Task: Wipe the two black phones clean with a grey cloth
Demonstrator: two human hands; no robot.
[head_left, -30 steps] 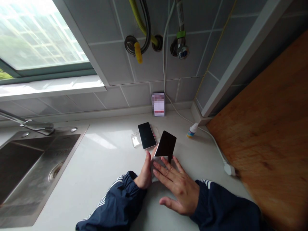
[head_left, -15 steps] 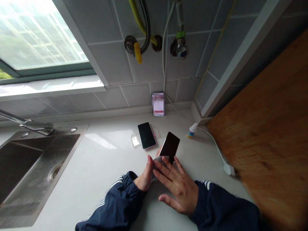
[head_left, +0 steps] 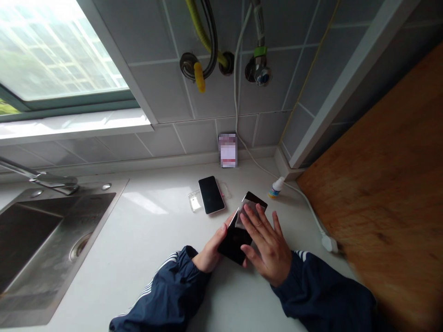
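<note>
A black smartphone (head_left: 235,244) lies tilted in my left hand (head_left: 211,249), whose thumb and fingers are closed round its edges. A thin grey cloth (head_left: 245,208) covers part of the upper screen. On that cloth rests my right hand (head_left: 270,246), flat, its fingers stretched out and spread. Past the hands, a second phone (head_left: 211,194), dark-screened with a light rim, lies on the counter, partly over a clear phone case (head_left: 194,202). Right of the phones stands a small white-capped bottle (head_left: 276,188) with a blue and yellow label.
A steel sink (head_left: 93,221) with a faucet (head_left: 51,181) is on the left of the white counter (head_left: 145,249). Against the tiled wall leans a device with a blurred screen (head_left: 228,151). A white cable runs down to a plug (head_left: 329,243) near a wooden panel (head_left: 387,203).
My right hand and the cloth have slid up and right along the phone, from its lower end towards its top. The lower screen now shows. My left thumb has come down onto the phone's edge.
</note>
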